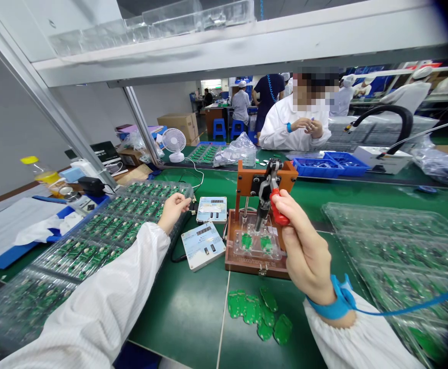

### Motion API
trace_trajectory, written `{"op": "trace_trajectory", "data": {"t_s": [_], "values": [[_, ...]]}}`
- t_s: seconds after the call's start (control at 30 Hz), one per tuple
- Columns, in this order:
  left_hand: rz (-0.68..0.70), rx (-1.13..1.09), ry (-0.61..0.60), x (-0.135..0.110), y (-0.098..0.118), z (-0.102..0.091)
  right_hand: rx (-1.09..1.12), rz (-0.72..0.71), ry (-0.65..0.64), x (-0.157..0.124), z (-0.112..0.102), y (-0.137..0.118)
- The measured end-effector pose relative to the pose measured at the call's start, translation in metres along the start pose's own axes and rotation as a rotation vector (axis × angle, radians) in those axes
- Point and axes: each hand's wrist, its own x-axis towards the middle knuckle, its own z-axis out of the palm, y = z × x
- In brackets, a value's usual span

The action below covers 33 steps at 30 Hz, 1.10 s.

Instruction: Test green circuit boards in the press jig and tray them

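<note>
My right hand is wrapped round the red handle of a toggle clamp on a press fixture. Under its clear plate lie two small green circuit boards, above a brown base. My left hand has its fingertips pinched together over the right edge of a clear tray of green boards; whatever is between them is too small to make out. Two white meter boxes with digital displays stand between my left hand and the fixture. Several loose green boards lie in front of the fixture.
Stacked clear trays with boards stand at the right. A small white fan, blue bins and a plastic bag are at the back. A shelf crosses overhead. A co-worker sits opposite. A blue cord runs from my right wrist.
</note>
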Motion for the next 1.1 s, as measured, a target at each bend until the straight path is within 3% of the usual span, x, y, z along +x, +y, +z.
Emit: {"op": "trace_trajectory", "data": {"t_s": [1.1], "values": [[-0.003, 0.013, -0.034, -0.0011, 0.0032, 0.0030, -0.044, -0.009, 0.069, 0.0016, 0.0031, -0.0039]]}}
